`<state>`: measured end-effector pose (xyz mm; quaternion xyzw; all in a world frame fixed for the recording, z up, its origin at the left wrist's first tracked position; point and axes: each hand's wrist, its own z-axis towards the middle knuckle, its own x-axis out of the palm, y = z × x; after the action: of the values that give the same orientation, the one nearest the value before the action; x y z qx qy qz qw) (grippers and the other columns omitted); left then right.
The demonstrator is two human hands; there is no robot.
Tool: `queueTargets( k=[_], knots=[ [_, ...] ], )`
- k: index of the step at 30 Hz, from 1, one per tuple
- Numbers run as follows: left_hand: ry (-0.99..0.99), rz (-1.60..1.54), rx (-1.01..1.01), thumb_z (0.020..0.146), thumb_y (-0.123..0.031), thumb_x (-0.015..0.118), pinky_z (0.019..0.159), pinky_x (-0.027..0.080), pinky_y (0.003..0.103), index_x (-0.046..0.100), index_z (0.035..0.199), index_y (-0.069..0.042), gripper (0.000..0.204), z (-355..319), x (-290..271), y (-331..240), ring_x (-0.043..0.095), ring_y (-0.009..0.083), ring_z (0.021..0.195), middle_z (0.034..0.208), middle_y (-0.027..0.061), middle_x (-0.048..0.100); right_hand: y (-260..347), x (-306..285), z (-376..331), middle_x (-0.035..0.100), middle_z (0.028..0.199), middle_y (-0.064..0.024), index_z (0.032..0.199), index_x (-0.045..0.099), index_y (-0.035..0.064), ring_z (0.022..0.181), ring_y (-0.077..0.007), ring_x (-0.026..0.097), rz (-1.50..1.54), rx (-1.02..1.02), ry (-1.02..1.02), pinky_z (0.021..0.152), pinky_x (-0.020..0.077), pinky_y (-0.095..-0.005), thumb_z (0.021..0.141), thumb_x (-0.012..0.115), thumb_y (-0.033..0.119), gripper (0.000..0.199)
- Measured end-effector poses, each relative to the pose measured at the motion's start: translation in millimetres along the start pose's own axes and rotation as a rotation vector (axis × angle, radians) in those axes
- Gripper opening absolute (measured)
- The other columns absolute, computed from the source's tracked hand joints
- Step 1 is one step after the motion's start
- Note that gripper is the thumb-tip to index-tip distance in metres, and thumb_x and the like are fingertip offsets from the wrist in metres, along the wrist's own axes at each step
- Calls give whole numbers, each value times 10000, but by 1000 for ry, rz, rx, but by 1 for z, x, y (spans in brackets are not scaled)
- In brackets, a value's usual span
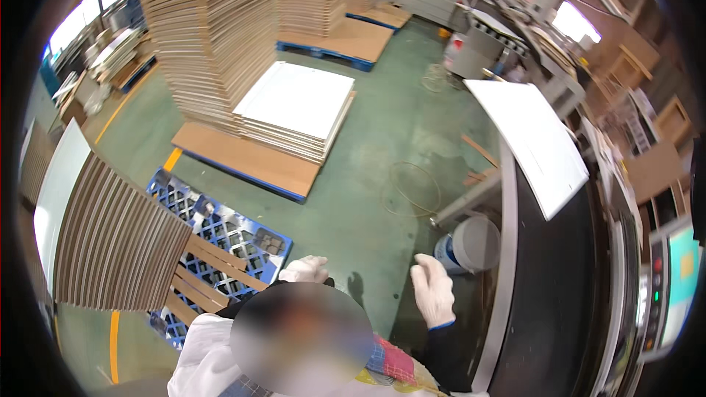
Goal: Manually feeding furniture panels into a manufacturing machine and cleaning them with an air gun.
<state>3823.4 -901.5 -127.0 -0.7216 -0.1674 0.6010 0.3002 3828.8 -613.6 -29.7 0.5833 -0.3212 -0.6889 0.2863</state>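
Both my gloved hands hang empty over the green floor (353, 198). My right hand (434, 290) is open, its white-gloved fingers loosely spread, raised just beside the near end of the dark machine bed (551, 287), close to the grey bucket (476, 244) that stands against its side. My left hand (304, 270) is half hidden behind the blurred patch below it, so I cannot tell how its fingers are set; it hovers at the near corner of the blue plastic pallet (220, 229).

A white panel (531, 143) lies on the far end of the bed, overhanging its edge, probably where it is easiest to lift off. More panels are stacked flat with a white sheet on top (298, 99) on a low board platform, beside a tall stack (206, 37). A fanned row of boards (121, 239) leans on edge over the pallet, likely so each can be pulled singly.

A control panel with lit buttons (658, 287) runs along the machine's right side.
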Motion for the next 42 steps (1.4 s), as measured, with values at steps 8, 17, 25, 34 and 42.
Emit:
queueTargets(
  k=[8, 17, 25, 34, 42],
  knots=[
    [10, -147, -265, 859, -312, 499, 895, 472, 428, 643, 1109, -118, 348, 127, -75, 14, 592, 356, 1029, 1087, 182, 633, 24, -19, 204, 670, 1013, -162, 1136, 608, 45, 965, -302, 646, -92, -109, 385, 854, 491, -350, 874, 589, 240, 327],
    [-38, -109, -379, 848, -331, 534, 927, 460, 411, 656, 1098, -85, 371, 304, -78, 51, 592, 339, 1065, 1132, 157, 638, -24, -98, 511, 655, 818, -112, 1162, 596, -28, 667, -132, 617, 189, 209, -156, 638, 502, -261, 859, 536, 185, 376],
    [-103, -122, -374, 838, -318, 558, 871, 488, 394, 676, 1073, -83, 353, 479, -134, 51, 637, 335, 985, 1028, 168, 672, -145, -103, 778, 678, 961, -226, 1005, 671, -11, 891, -373, 656, -307, 354, -460, 800, 512, -401, 744, 627, 299, 409],
    [157, -16, -187, 852, -319, 577, 849, 502, 384, 686, 1062, -104, 319, 651, -139, 87, 649, 304, 965, 1011, 144, 681, -142, -99, 837, 651, 946, -212, 945, 624, 21, 901, -381, 630, -373, 546, -593, 791, 490, -452, 797, 578, 294, 314],
    [325, -269, 768, 753, -130, 733, 961, 450, 380, 432, 1326, 27, 666, 823, -164, -106, 538, 316, 1164, 1292, 220, 504, 46, -91, 705, 630, 737, -170, 882, 617, -19, 683, -252, 634, -110, 489, -702, 673, 504, -344, 763, 678, 378, 419]
  ],
)
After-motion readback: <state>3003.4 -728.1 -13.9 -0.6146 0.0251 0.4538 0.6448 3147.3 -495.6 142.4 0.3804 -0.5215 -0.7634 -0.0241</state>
